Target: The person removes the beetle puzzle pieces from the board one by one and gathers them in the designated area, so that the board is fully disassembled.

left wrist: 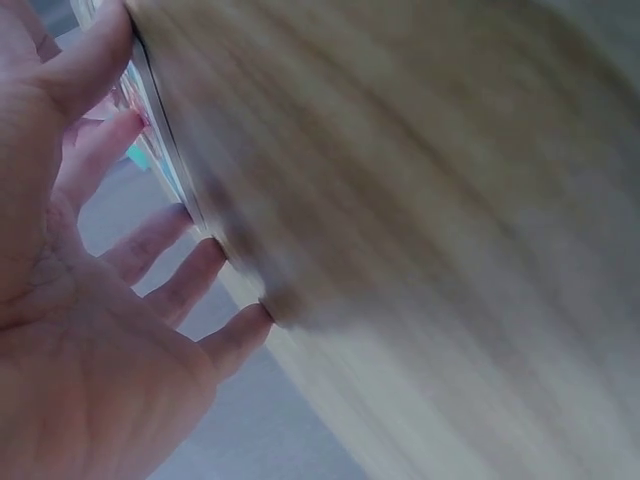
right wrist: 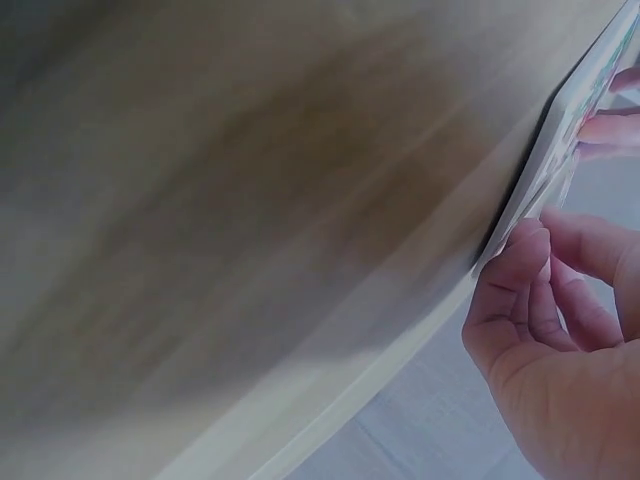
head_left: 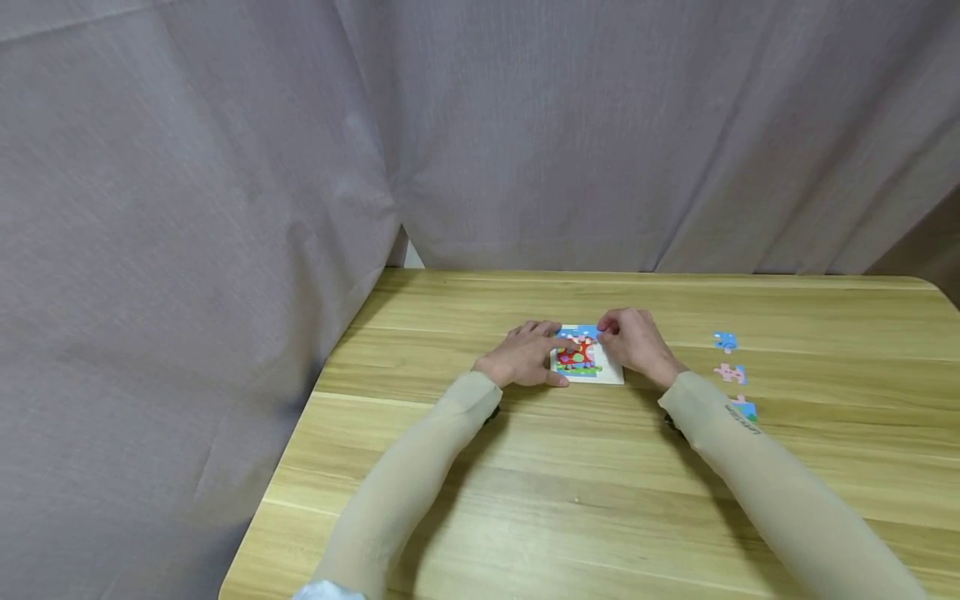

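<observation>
A puzzle board (head_left: 611, 372) with a white tray and a partly filled red, blue and green picture (head_left: 576, 357) lies on the table. My left hand (head_left: 523, 354) spreads over its left side, the fingers fairly straight, touching the board and picture. In the left wrist view that hand (left wrist: 110, 270) has its fingertips at the board's edge. At the board's upper right, my right hand (head_left: 633, 340) pinches a puzzle piece between thumb and forefinger. The fingers mostly hide that piece; the right wrist view shows the hand (right wrist: 560, 330) close against the board (right wrist: 560, 130).
To the right lie three loose puzzle pieces in a column: a blue one (head_left: 726, 340), a pink one (head_left: 731, 373) and a blue-green one (head_left: 745, 409) partly behind the right sleeve. A grey curtain (head_left: 525, 150) hangs behind the wooden table (head_left: 577, 500).
</observation>
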`<action>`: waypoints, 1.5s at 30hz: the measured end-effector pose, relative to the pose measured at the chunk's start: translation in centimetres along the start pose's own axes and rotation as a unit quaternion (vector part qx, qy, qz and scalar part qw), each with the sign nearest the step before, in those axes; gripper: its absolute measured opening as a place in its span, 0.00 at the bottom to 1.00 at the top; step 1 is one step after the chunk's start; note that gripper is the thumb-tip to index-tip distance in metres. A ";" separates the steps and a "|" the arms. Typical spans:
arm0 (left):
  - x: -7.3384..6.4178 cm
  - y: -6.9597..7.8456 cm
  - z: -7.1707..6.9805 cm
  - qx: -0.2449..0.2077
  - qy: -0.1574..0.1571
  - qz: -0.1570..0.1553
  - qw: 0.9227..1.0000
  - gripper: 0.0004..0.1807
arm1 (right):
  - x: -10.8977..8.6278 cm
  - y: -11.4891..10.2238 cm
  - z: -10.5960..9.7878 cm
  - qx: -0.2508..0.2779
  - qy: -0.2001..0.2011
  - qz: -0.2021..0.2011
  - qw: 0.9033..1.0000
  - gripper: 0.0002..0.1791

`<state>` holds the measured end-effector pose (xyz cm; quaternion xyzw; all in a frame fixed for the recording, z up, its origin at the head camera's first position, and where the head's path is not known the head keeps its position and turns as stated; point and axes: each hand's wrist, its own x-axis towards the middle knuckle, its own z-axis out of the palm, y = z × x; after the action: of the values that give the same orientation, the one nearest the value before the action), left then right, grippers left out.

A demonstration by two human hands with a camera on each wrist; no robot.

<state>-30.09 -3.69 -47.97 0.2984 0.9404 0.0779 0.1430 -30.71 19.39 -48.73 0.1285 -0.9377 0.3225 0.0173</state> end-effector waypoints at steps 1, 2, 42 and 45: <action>0.0 0.0 0.0 -0.001 0.000 0.001 1.000 0.39 | -0.1 0.1 -0.1 0.000 0.000 0.001 1.000 0.08; 0.0 0.0 0.0 -0.002 0.000 0.001 1.000 0.40 | -0.2 0.2 -0.2 0.000 0.001 0.002 1.000 0.08; 0.2 -0.3 0.4 -0.011 0.015 -0.021 1.000 0.54 | -4.8 6.7 -7.5 -0.036 0.012 0.049 0.998 0.11; 0.2 -0.2 0.4 -0.013 0.014 -0.020 1.000 0.54 | -5.1 7.3 -7.8 -0.036 0.010 0.057 0.998 0.11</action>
<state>-30.21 -3.70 -48.43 0.2762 0.9471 0.0915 0.1353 -28.04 30.83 -47.55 0.0714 -0.9543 0.2898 0.0129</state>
